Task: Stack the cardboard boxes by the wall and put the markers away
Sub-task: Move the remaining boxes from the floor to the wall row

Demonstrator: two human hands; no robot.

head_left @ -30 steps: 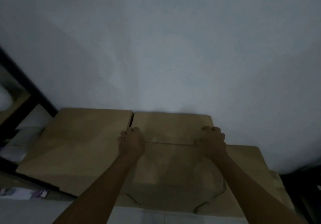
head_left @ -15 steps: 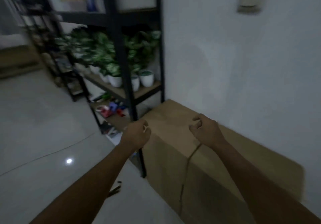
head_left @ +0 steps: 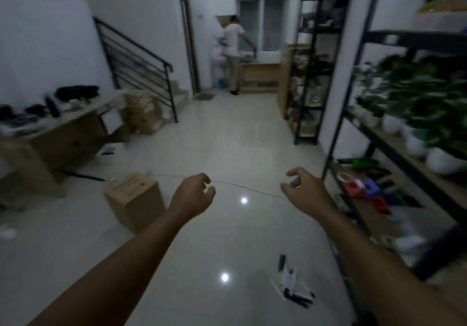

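Observation:
A small cardboard box [head_left: 134,200] stands on the tiled floor, left of my left hand [head_left: 194,194]. Several dark markers [head_left: 293,287] lie scattered on the floor near the bottom right, partly on a white sheet. My left hand hangs in the air with fingers loosely curled and nothing in it. My right hand [head_left: 303,190] is also raised, fingers apart and empty. More cardboard boxes [head_left: 144,113] are piled by the foot of the stairs at the left.
Black metal shelving [head_left: 379,148] with potted plants and coloured items lines the right side. A low cluttered table [head_left: 58,133] stands at the left. A white cable [head_left: 242,186] runs across the floor. A person [head_left: 233,52] stands at the far counter.
My view has swung left, away from the boxes at the wall, to the open room. Both hands have come off the cardboard and now hang empty in the air.

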